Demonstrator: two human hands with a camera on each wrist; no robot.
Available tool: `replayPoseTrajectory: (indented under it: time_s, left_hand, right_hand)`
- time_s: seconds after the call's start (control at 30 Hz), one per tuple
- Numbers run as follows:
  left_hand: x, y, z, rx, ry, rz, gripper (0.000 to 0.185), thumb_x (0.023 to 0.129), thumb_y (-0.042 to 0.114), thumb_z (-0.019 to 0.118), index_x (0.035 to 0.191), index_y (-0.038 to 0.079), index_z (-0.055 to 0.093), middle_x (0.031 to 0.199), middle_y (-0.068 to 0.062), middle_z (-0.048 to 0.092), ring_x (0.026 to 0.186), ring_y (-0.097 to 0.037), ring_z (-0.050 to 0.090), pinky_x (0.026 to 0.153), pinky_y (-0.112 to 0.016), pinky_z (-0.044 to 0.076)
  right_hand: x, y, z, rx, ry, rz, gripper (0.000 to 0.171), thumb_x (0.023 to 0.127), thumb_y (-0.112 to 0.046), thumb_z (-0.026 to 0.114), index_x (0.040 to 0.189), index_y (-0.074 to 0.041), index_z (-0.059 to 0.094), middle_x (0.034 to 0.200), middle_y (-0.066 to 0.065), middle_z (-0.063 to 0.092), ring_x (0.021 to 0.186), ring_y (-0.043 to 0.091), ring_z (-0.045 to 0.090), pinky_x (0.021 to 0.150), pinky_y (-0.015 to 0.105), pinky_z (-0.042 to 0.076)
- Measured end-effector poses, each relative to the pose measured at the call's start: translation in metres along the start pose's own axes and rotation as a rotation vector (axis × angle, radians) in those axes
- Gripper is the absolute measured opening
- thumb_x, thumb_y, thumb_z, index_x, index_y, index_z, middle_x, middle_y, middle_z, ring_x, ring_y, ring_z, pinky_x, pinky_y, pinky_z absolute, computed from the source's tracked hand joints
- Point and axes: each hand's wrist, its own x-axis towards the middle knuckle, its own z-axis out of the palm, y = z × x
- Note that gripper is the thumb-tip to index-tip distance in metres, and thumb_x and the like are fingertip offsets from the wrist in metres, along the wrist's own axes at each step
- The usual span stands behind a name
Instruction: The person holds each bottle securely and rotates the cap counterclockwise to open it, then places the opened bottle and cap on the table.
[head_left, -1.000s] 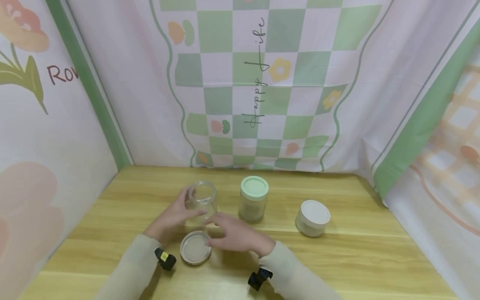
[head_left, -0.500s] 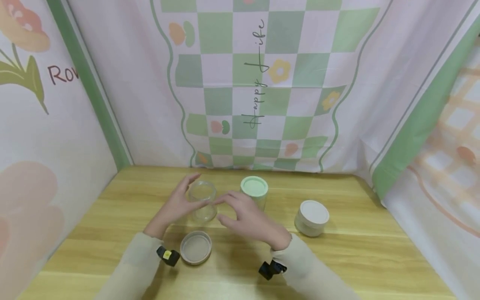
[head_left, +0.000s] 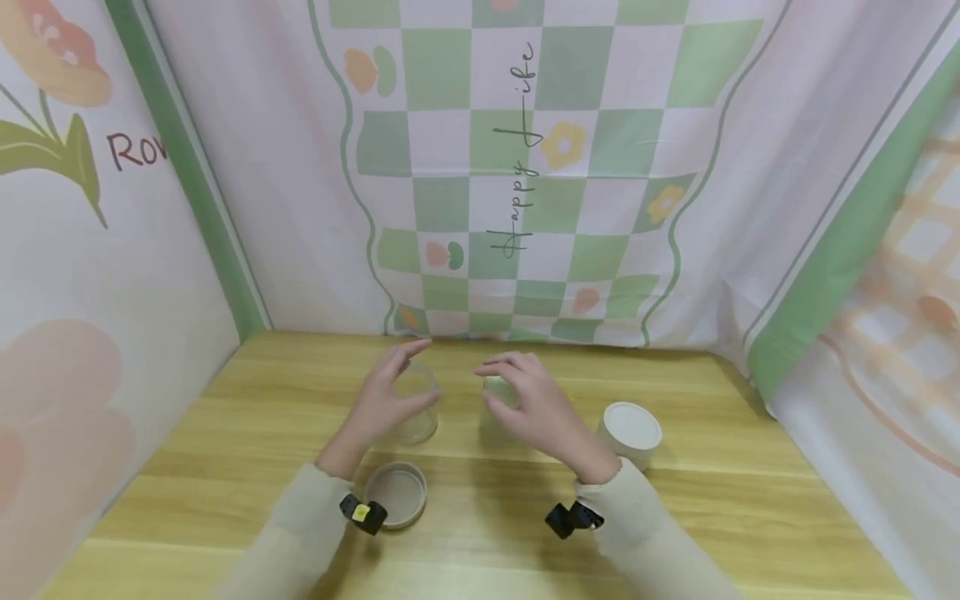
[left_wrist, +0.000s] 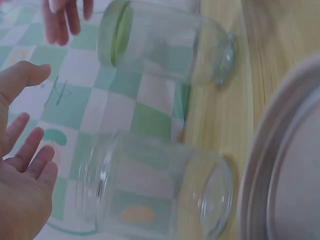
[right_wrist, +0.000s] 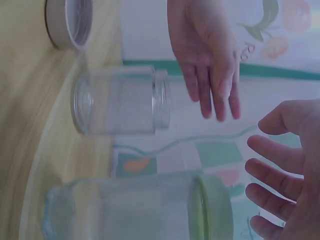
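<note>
A clear glass jar with no lid (right_wrist: 117, 102) stands upright on the table, partly behind my left hand (head_left: 382, 404) in the head view. The left hand hovers above that jar with thumb and fingers spread, holding nothing. My right hand (head_left: 536, 408) is over the taller jar with a light green lid (left_wrist: 165, 42). Its fingers arch loosely above the lid, apart from it in the right wrist view, and most of that jar is hidden behind them in the head view. A loose beige lid (head_left: 397, 493) lies inside-up near the left wrist.
A short jar with a white lid (head_left: 632, 427) stands to the right, partly behind the right wrist. The wood-grain table (head_left: 480, 550) ends at a checked curtain (head_left: 510, 200) at the back, with fabric walls on both sides.
The left hand has let go of the open jar and lifted above it. My right hand has moved right and away from me, from beside the loose lid to over the green-lidded jar.
</note>
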Motion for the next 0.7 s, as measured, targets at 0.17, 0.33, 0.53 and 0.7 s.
replayPoseTrajectory:
  time_s: [0.17,0.33,0.53,0.7]
  left_hand:
    - [0.004,0.009,0.02,-0.068,-0.051,0.002,0.077,0.083,0.012,0.084,0.148,0.008,0.044,0.147,-0.014,0.045,0.136,-0.03,0.042,0.114,-0.042,0.035]
    - [0.007,0.015,0.04,-0.115,-0.159,-0.068,0.087,0.083,0.019,0.085,0.153,0.008,0.034,0.155,-0.011,0.037,0.141,-0.023,0.037,0.115,-0.036,0.032]
    - [0.008,0.014,0.063,-0.123,-0.258,-0.139,0.103,0.082,0.035,0.085,0.157,0.006,0.022,0.16,-0.014,0.028,0.144,-0.024,0.031,0.115,-0.037,0.031]
    - [0.011,0.008,0.077,-0.154,-0.251,-0.168,0.104,0.081,0.039,0.085,0.158,0.011,0.022,0.159,-0.007,0.032,0.143,-0.021,0.034,0.115,-0.041,0.033]
  right_hand:
    - [-0.005,0.01,-0.007,0.012,0.003,0.078,0.031,0.092,-0.011,0.073,0.121,-0.002,0.069,0.128,0.014,0.062,0.117,0.032,0.052,0.094,0.049,0.049]
    - [-0.007,0.019,-0.009,0.009,0.005,0.117,0.033,0.093,-0.013,0.072,0.124,-0.001,0.068,0.133,0.016,0.058,0.118,0.033,0.049,0.091,0.05,0.049]
    - [-0.007,0.025,-0.009,-0.011,-0.002,0.183,0.039,0.097,-0.023,0.069,0.129,-0.002,0.065,0.138,0.021,0.052,0.123,0.038,0.045,0.09,0.054,0.05]
    - [-0.005,0.028,-0.008,-0.025,-0.005,0.222,0.041,0.098,-0.026,0.067,0.13,0.0,0.064,0.139,0.023,0.052,0.125,0.041,0.044,0.096,0.059,0.046]
